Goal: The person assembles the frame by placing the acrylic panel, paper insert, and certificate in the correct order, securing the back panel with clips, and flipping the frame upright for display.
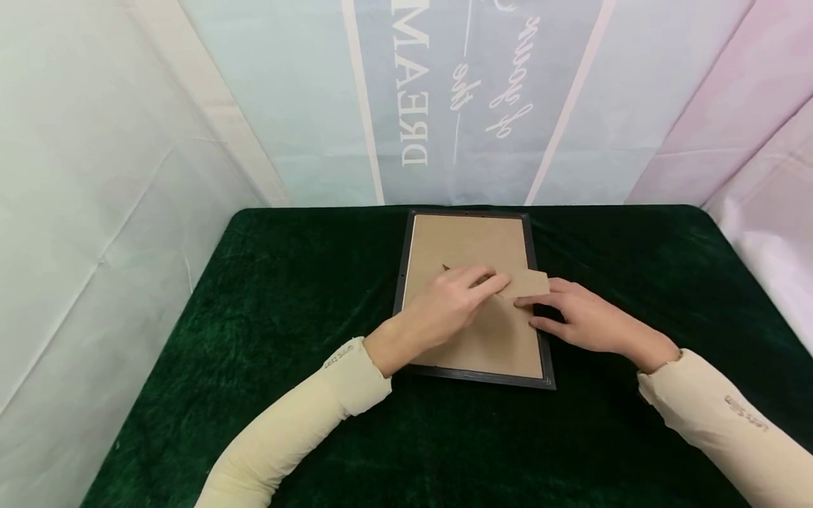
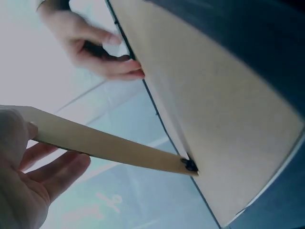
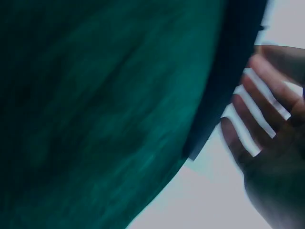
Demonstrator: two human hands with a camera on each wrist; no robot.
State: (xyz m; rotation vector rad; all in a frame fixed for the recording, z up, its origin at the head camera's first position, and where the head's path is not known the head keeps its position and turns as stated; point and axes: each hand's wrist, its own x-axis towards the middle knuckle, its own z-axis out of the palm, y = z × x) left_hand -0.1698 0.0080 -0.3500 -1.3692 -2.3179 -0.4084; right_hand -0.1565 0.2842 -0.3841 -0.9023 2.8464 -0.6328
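Observation:
A picture frame (image 1: 546, 367) with a black border lies back side up, its brown backing board (image 1: 466, 243) facing the camera. From the board rises a brown cardboard easel stand (image 1: 530, 283), joined to it at a dark hinge (image 2: 190, 164). My left hand (image 1: 454, 296) reaches over the board and pinches the stand between thumb and fingers, as the left wrist view shows. My right hand (image 1: 581, 317) is at the frame's right side, its fingers loosely extended and spread, the fingertips (image 3: 229, 125) right at the dark edge.
Dark green velvety cloth (image 1: 305, 282) covers the table under the frame. A pale hanging backdrop (image 1: 317, 92) with white lettering stands behind the table, and white fabric (image 1: 82, 212) hangs at the left. Cream sleeves (image 1: 298, 423) cover both forearms.

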